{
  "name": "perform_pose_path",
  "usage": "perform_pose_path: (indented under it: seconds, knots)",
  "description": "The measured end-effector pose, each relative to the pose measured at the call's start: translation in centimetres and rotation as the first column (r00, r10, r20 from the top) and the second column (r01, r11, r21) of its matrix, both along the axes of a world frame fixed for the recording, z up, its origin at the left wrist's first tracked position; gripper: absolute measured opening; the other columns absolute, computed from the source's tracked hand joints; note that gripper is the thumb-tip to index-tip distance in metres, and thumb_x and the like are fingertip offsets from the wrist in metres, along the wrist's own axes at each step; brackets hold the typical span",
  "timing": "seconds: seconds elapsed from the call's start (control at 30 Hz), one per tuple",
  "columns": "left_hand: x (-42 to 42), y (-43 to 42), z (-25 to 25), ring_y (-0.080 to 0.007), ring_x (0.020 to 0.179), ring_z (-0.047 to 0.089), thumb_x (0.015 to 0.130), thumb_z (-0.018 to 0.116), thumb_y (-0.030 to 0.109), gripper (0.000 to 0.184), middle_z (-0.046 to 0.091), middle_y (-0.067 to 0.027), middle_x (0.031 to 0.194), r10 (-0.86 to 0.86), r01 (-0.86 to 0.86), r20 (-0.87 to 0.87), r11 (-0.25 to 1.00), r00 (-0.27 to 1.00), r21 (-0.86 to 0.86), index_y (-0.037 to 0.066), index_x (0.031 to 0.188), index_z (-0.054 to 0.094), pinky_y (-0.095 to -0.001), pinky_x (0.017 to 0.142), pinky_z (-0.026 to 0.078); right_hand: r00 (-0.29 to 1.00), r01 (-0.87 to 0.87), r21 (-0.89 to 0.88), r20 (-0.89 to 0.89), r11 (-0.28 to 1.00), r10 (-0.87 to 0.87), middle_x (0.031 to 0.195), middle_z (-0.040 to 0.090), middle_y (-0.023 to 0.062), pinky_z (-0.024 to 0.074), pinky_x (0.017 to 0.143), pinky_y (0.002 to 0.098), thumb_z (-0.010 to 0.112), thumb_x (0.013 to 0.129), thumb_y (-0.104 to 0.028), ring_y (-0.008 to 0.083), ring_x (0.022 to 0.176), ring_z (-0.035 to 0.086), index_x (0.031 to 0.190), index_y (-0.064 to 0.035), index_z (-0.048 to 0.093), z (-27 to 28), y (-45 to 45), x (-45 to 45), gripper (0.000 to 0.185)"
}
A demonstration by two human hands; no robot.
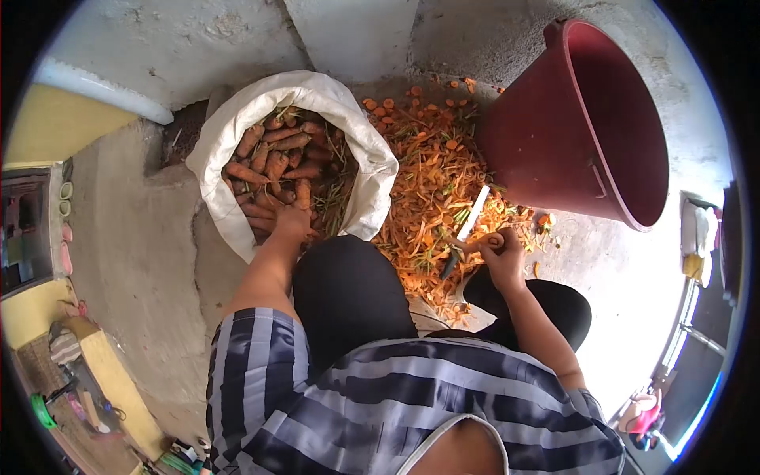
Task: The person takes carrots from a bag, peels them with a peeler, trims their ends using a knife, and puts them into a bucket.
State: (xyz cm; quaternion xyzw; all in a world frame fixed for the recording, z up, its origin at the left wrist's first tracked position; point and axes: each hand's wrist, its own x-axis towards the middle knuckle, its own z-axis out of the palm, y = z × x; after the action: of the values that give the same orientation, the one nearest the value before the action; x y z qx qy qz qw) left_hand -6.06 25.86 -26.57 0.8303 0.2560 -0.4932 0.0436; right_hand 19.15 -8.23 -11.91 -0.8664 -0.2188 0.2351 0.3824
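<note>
Unpeeled carrots fill part of a white sack with a rolled rim. My left hand reaches inside it, its fingers closed on a carrot and partly hidden among the others. To the right, my right hand is closed round a brown-handled tool that looks like a peeler, held over the peelings. A knife with a pale blade and dark handle lies on the heap of orange peelings, just beyond that tool.
A large dark red bucket leans at the back right, its mouth facing right. Orange slices lie near the wall. My bent knees are between the sack and my body. Footwear and household items stand along the left edge.
</note>
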Motion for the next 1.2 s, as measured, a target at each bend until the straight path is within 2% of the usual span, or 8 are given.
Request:
perform_pose_path:
  seconds: [0.17,0.4,0.63,0.73,0.87,1.03,1.1,1.2]
  knots:
    - [0.6,0.3,0.4,-0.0332,0.129,0.017,0.075,0.059,0.048,0.069,0.015,-0.012,0.141,-0.286,0.273,0.123,0.955,0.95,0.115,0.013,0.13,0.035,-0.0501,0.098,0.024,0.991,-0.008,-0.027,-0.135,1.0,0.004,0.078,0.061,0.009,0.0466,0.06,0.025,0.067,0.066,-0.005,0.0123,0.065,0.058,0.109,-0.0015,0.051,-1.9,-0.3,-0.2,0.046]
    - [3.5,2.4,-1.3,-0.035,0.131,0.012,0.085,0.049,0.031,0.051,0.022,-0.0112,0.14,-0.623,0.627,-0.067,0.777,0.779,0.064,0.014,0.13,0.035,-0.0511,0.102,0.017,0.974,-0.22,-0.166,-0.085,0.961,0.208,0.075,0.059,0.0135,0.0454,0.063,0.029,0.061,0.076,-0.008,0.0186,0.069,0.059,0.084,0.0004,0.056,-0.8,4.1,-0.4,0.012]
    - [3.9,4.2,1.9,-0.0293,0.107,0.047,0.086,0.05,0.026,0.034,0.046,-0.0136,0.117,0.129,-0.166,0.512,0.986,0.849,0.028,0.003,0.111,0.044,-0.0495,0.095,0.029,0.886,0.134,0.028,-0.451,0.991,-0.107,0.064,0.058,0.0087,0.0436,0.049,0.0289,0.056,0.081,-0.012,0.0153,0.056,0.058,0.075,0.0004,0.05,-1.4,5.3,1.4,0.015]
    - [5.6,4.3,6.1,-0.0327,0.102,0.049,0.086,0.048,0.028,0.037,0.051,-0.016,0.109,0.609,-0.587,0.638,0.756,0.472,-0.288,0.0,0.109,0.043,-0.0419,0.089,0.036,0.937,0.03,0.031,-0.349,0.999,-0.017,0.061,0.057,0.0082,0.0439,0.051,0.0286,0.058,0.08,-0.015,0.0153,0.057,0.058,0.074,0.0019,0.053,-2.3,4.3,2.4,0.019]
    - [7.1,2.4,10.2,-0.0261,0.086,0.055,0.085,0.05,0.036,0.044,0.057,-0.0115,0.098,0.883,-0.273,0.347,0.265,-0.316,-0.925,-0.002,0.107,0.049,-0.0373,0.075,0.044,0.979,-0.09,-0.024,-0.184,0.996,0.084,0.065,0.058,0.0123,0.0451,0.06,0.032,0.064,0.075,-0.021,0.022,0.064,0.06,0.083,-0.0002,0.06,1.0,3.9,2.0,0.022]
    - [9.4,-4.4,22.0,-0.0143,0.071,0.056,0.085,0.053,0.034,0.034,0.056,-0.0057,0.085,0.966,-0.041,-0.225,-0.232,-0.126,-0.972,0.004,0.1,0.053,-0.0307,0.061,0.047,0.88,-0.247,0.208,0.458,0.947,0.129,0.068,0.055,0.0123,0.0457,0.058,0.0331,0.064,0.077,-0.021,0.0265,0.059,0.056,0.08,0.0006,0.057,4.7,2.0,1.2,0.023]
    - [9.7,-8.3,24.5,-0.0173,0.066,0.057,0.086,0.05,0.035,0.033,0.056,-0.0087,0.083,0.92,0.05,-0.385,-0.382,-0.074,-0.923,0.005,0.099,0.052,-0.032,0.055,0.048,0.997,0.057,0.464,-0.078,0.884,-0.024,0.063,0.054,0.0098,0.0437,0.051,0.0303,0.062,0.079,-0.02,0.0208,0.05,0.052,0.078,0.0004,0.055,5.7,0.6,1.4,0.022]
    - [9.4,-13.9,25.9,-0.0213,0.066,0.056,0.089,0.044,0.036,0.035,0.055,-0.0104,0.079,0.812,0.179,-0.582,-0.579,0.035,-0.796,0.004,0.102,0.047,-0.0341,0.053,0.048,0.771,0.529,0.518,-0.625,0.673,-0.124,0.057,0.05,0.0033,0.034,0.037,0.023,0.061,0.081,-0.018,0.0096,0.04,0.043,0.08,-0.0035,0.051,10.0,-1.1,0.8,0.017]
